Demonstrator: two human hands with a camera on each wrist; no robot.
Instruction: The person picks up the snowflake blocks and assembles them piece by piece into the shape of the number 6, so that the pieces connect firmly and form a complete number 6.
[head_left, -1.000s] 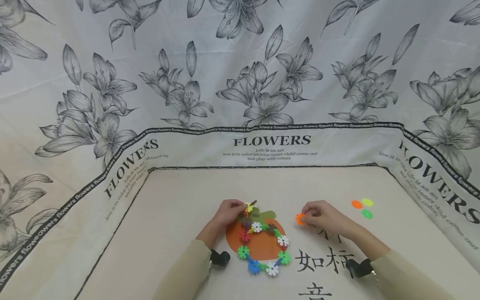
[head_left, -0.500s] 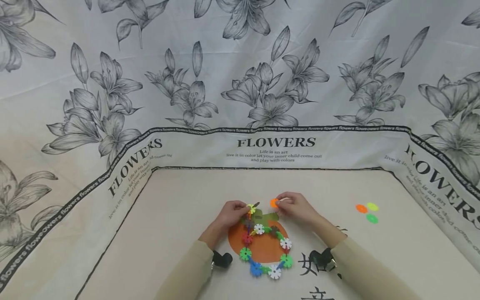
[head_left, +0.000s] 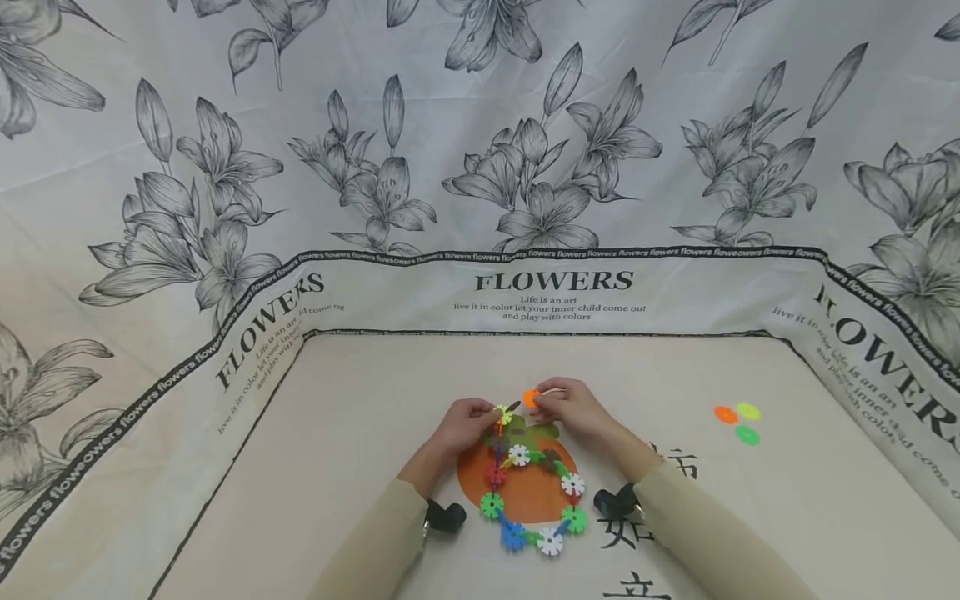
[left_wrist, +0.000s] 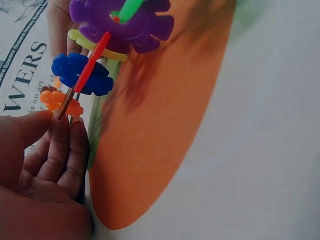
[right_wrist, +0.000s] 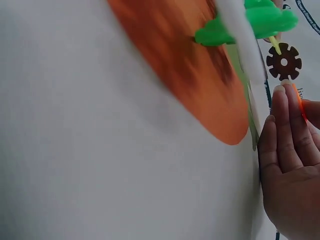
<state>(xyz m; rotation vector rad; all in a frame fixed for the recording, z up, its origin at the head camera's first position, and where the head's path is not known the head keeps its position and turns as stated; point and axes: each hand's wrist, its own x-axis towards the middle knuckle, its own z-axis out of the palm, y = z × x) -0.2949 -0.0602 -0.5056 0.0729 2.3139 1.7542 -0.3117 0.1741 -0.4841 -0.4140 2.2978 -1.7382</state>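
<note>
A chain of notched plastic snowflake discs, with a blue disc [head_left: 513,536] along its near side, curves over the printed orange fruit. My left hand [head_left: 467,425] pinches its far end beside a yellow disc [head_left: 503,414]. In the left wrist view, the thumb and fingers meet at the edge of a brown disc [left_wrist: 65,104]. The right wrist view shows that brown disc face-on, close to my right fingertips. Between thumb and fingers, my right hand [head_left: 577,408] pinches a single orange disc [head_left: 531,398], held just right of the chain's end; I cannot tell whether they touch.
Three loose discs lie to the right on the cloth: orange [head_left: 725,414], yellow [head_left: 748,411] and green [head_left: 747,435]. Printed black characters [head_left: 628,531] mark the cloth beside the chain. A flowered curtain [head_left: 555,183] rises behind and at both sides.
My right hand has carried the orange disc leftward, from beside the printed characters to the chain's far end. My left hand keeps its pinch there and has barely moved.
</note>
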